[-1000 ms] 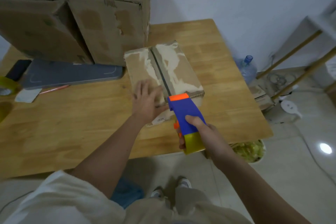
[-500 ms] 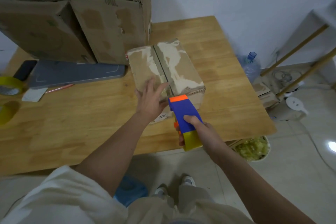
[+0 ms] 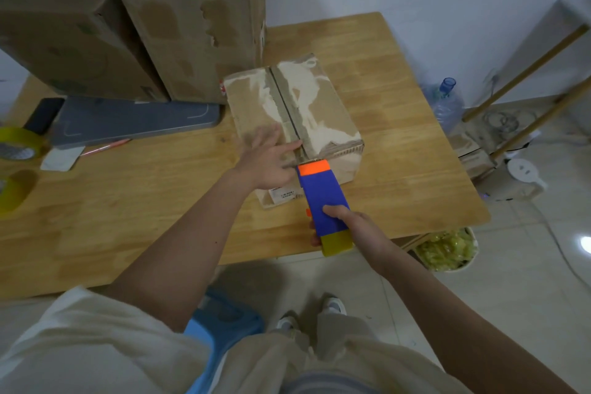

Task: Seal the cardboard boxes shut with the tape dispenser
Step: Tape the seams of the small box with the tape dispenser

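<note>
Tape dispenser (image 3: pixel 323 200), blue with an orange nose and a yellow butt, sits in your right hand (image 3: pixel 358 227), whose fingers curl round its rear half, thumb on top. Its orange nose meets the near top edge of the small cardboard box (image 3: pixel 323 120), right at the centre seam. Just left of that nose, your left hand (image 3: pixel 271 163) lies flat on the box's left flap, fingers straight and spread, pressing down, fingertips by the seam. The box rests on the wooden table (image 3: pixel 160 195), ahead of your grip. Beyond it, to the left, stand two large cardboard boxes (image 3: pixel 192 25). Far left of your flat hand lies a yellowish tape roll (image 3: pixel 19 147).
</note>
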